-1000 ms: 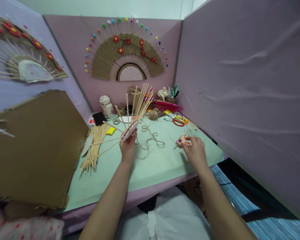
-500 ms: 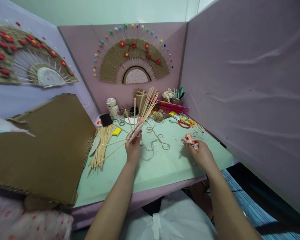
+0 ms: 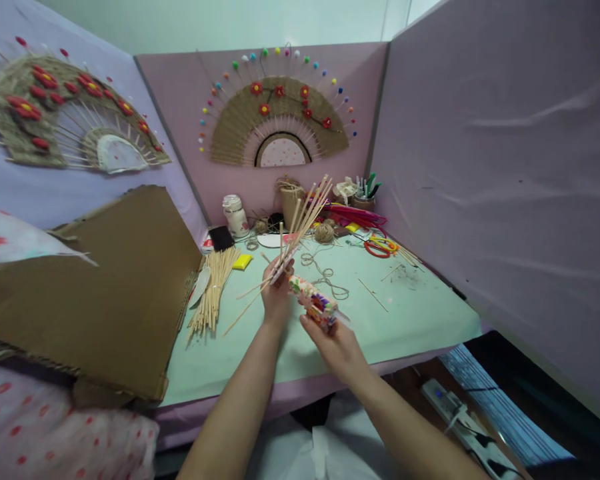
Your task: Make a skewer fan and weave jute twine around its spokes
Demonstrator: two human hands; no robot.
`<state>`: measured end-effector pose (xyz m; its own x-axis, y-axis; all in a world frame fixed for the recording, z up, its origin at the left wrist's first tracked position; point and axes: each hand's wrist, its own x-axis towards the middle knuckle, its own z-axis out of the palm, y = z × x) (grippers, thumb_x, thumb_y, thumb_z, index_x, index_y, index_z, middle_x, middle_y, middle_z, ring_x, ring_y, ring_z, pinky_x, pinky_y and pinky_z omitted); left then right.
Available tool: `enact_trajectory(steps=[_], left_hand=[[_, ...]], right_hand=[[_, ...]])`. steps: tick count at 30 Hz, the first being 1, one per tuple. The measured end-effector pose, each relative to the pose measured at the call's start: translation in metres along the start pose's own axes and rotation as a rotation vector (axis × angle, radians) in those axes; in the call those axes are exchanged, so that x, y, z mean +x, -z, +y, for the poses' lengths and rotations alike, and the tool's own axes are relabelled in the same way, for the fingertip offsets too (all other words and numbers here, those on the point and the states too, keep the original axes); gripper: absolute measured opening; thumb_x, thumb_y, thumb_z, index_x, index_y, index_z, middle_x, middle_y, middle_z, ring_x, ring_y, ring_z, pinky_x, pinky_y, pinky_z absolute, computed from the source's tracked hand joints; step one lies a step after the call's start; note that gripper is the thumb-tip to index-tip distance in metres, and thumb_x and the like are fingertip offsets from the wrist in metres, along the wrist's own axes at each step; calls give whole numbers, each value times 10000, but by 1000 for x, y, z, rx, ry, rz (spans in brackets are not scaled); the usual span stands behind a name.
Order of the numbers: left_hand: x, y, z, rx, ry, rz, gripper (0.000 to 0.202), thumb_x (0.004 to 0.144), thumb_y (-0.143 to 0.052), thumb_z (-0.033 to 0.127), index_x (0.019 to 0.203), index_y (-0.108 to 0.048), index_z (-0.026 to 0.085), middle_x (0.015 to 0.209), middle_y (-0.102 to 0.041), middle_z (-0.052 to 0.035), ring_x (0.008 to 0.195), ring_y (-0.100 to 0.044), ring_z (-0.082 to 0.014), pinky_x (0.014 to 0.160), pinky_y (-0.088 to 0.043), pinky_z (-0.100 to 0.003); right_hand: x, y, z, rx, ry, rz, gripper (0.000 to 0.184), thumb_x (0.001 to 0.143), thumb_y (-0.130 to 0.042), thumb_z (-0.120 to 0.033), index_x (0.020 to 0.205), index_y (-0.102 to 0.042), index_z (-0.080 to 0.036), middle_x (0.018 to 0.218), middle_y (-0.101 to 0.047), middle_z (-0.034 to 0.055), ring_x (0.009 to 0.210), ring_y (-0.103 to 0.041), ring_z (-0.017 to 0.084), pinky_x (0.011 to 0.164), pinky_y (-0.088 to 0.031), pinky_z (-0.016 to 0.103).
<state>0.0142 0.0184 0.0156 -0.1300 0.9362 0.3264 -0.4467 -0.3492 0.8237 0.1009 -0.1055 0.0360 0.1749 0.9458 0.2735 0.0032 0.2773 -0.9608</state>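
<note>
My left hand is closed around a white, card-like base, from which several thin wooden sticks fan out, most of them up and to the right. A few sticks point down and left from the same piece. In my right hand is a flower-patterned glue gun, with a pale stick end showing at its rear. Its front end is close beside the base in my left hand; whether they touch I cannot tell. Loose twine lies on the table behind the glue gun.
Left of my hands are a pile of wooden sticks, a yellow packet and a large cardboard sheet. Scissors, a twine ball and a white jar stand or lie farther back. A finished fan hangs on the partition.
My right hand has lifted the glue gun from the table's right side and brought it left, up to the stick piece. My left hand has tilted that piece slightly. The view has shifted a little.
</note>
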Motion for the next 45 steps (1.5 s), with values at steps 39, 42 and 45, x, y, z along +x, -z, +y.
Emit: enact_trajectory(steps=[39,42,45], left_hand=[[-8,-8,12,49,71,29,455,659,-681,394,1062,-627,188,952,-684,-78,718,-623,-143,634,-464,-251],[-7,-7,11,67,63,36,450,665,-680,402,1054,-633,182,942,-686,-79,732,-631,-153,645,-470,-259],[-6,-7,10,80,59,31,445,672,-679,400,1057,-631,181,929,-688,-77,734,-634,-154,648,-469,-258]], right_hand=[[3,-15,11,-470,345,88,156,877,-458,-217,1023,-507,-195,912,-494,56,834,-509,199,692,-427,313],[3,-15,11,-469,336,84,131,883,-453,-227,998,-508,-195,910,-495,57,820,-506,195,679,-424,309],[4,-14,11,-467,340,79,110,889,-446,-237,972,-506,-197,904,-497,58,817,-502,193,674,-422,306]])
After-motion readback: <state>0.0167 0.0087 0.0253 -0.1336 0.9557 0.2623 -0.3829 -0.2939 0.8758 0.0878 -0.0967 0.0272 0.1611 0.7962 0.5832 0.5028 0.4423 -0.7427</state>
